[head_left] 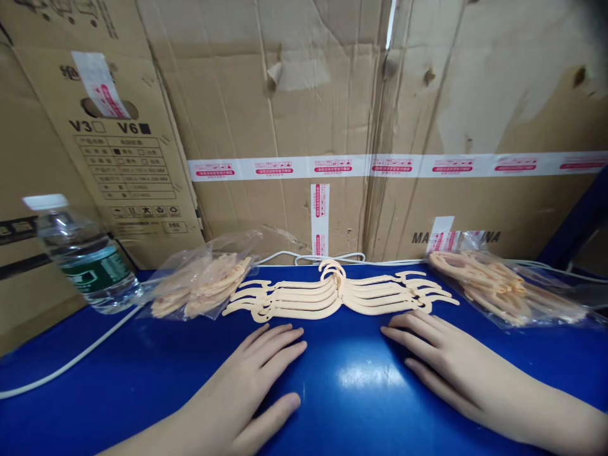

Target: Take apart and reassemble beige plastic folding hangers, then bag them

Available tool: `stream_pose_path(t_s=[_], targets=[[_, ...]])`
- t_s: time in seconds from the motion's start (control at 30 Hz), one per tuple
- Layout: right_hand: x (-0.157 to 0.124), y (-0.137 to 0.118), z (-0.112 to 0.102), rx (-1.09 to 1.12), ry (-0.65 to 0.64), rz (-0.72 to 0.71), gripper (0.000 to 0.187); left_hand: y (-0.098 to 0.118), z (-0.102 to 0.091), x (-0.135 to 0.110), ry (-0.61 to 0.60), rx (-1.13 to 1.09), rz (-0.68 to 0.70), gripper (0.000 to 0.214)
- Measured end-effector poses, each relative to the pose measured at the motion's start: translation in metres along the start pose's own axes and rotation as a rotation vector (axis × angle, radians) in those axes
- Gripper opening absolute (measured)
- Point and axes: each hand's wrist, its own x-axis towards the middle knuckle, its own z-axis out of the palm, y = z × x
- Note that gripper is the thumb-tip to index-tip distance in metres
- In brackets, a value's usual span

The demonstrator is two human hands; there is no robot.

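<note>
Several cream plastic clothes hangers (pixel 304 295) lie fanned out in a row on the blue table, their hooks gathered at the middle back. My left hand (pixel 256 373) rests palm down in front of the hangers' left half, fingers stretched out and thumb apart, holding nothing. Just in front of their right half is my right hand (pixel 451 361), also flat with fingers extended. Its fingertips are close to the nearest hanger; whether they touch it I cannot tell.
A clear bag of hangers (pixel 204 285) lies at the left, and another bag of hangers (pixel 494 285) at the right. A water bottle (pixel 90 259) stands at far left beside a white cable (pixel 71 362). Large cardboard boxes (pixel 280 120) wall off the back of the blue table (pixel 342 392).
</note>
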Motion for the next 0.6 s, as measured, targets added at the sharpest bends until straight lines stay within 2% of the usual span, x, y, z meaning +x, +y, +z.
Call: stream_pose_path(t_s=[0.13, 0.2, 0.4, 0.6], targets=[[-0.001, -0.001, -0.001, -0.044, 0.036, -0.036, 0.042, 0.0, -0.005, 0.0, -0.095, 0.067, -0.023, 0.051], [-0.002, -0.001, 0.0, -0.056, 0.051, -0.044, 0.042, -0.001, -0.005, -0.001, -0.095, 0.098, -0.011, 0.051], [-0.003, 0.002, 0.003, -0.067, 0.051, -0.047, 0.043, -0.003, 0.003, -0.005, 0.064, 0.155, 0.035, 0.044], [-0.003, 0.002, 0.0, -0.071, 0.055, -0.051, 0.043, -0.005, 0.007, -0.005, 0.106, 0.174, 0.074, 0.044]])
